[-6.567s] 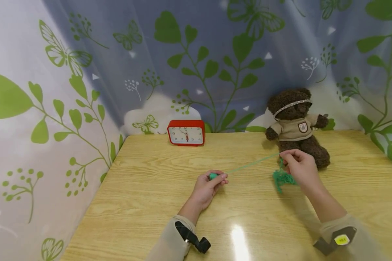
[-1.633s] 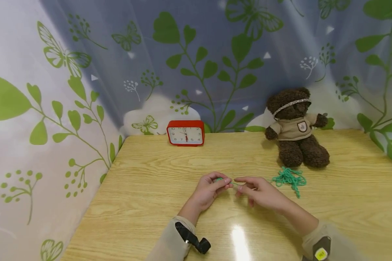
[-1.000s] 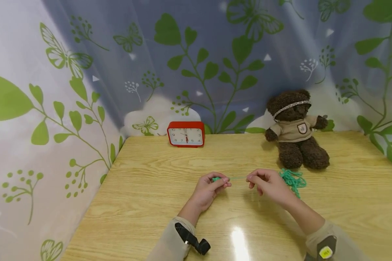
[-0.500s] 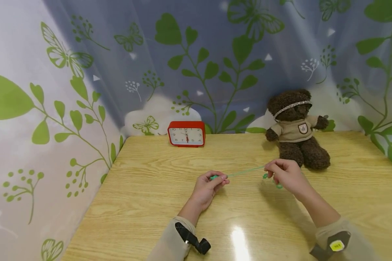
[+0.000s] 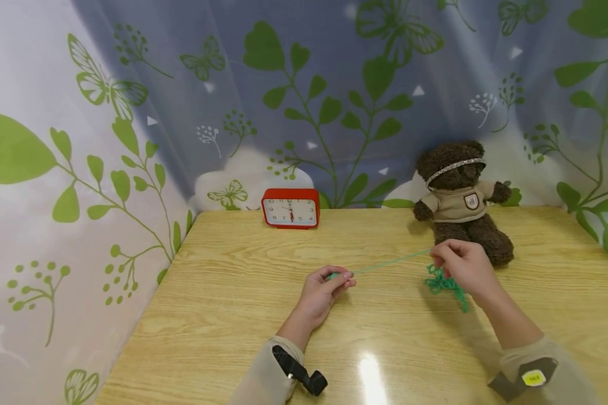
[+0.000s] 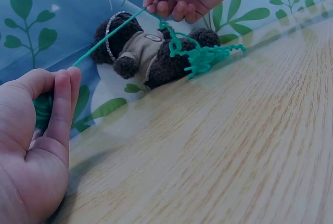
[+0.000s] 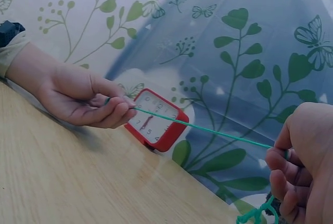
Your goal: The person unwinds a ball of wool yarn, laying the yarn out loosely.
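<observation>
My left hand (image 5: 324, 289) curls around a small wad of green yarn (image 6: 43, 110), mostly hidden by the fingers and palm. From its fingertips a taut strand of yarn (image 7: 208, 129) slants up to my right hand (image 5: 465, 267). There the thumb and index finger pinch the strand, out in front of the teddy bear's legs. A loose, kinked tangle of green yarn (image 6: 208, 59) trails from below the right fingers, close over the tabletop.
A brown teddy bear (image 5: 458, 205) in a beige top sits against the curtain at the back right. The red alarm clock (image 5: 290, 208) stands at the back of the wooden table (image 5: 223, 315). A leaf-patterned curtain (image 5: 304, 101) borders the table.
My right hand came close to the left, pinched the yarn, and has since moved right and away, lengthening the taut strand. The left hand has stayed nearly still.
</observation>
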### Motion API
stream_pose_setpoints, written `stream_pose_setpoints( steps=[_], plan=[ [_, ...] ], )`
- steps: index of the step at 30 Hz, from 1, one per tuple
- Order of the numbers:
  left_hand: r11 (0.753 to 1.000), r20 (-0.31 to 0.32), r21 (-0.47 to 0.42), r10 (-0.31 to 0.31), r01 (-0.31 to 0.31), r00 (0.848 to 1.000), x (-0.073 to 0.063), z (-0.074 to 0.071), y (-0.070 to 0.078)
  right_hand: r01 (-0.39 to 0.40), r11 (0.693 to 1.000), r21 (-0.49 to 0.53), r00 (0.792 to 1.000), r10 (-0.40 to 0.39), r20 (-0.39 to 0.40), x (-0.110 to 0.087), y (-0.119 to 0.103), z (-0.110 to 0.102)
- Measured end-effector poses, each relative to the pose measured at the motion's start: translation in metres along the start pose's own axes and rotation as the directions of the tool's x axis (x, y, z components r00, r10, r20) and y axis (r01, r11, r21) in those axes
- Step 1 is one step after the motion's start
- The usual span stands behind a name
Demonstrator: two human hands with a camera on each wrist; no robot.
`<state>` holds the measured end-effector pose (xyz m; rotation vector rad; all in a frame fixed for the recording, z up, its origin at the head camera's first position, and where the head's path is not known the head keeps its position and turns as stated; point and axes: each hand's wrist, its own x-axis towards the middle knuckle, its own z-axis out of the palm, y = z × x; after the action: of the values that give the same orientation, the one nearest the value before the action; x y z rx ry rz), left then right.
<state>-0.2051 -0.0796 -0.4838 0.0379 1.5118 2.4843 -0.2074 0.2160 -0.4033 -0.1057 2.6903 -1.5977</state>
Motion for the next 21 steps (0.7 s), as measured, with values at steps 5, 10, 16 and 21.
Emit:
stream_pose_setpoints(
  steps=[5,10,16,21],
  plan=[
    [1.000,-0.003,0.001,-0.004,0.004,1.000,0.000,0.000,0.000,-0.020,1.000,-0.006,1.000,0.020,-0.021,0.002,0.001,-0.008],
    [1.000,-0.003,0.004,-0.003,0.003,1.000,0.000,-0.001,-0.001,-0.025,1.000,-0.013,0.997,0.024,-0.071,0.003,0.003,-0.016],
    [1.000,0.002,0.015,-0.001,0.001,1.000,0.001,-0.002,-0.001,-0.024,0.999,0.028,0.992,0.027,-0.120,0.005,0.007,-0.024],
    [1.000,-0.001,0.022,-0.005,0.005,1.000,0.001,-0.002,-0.002,-0.030,0.999,0.035,0.987,0.035,-0.154,0.004,0.008,-0.029]
  ],
)
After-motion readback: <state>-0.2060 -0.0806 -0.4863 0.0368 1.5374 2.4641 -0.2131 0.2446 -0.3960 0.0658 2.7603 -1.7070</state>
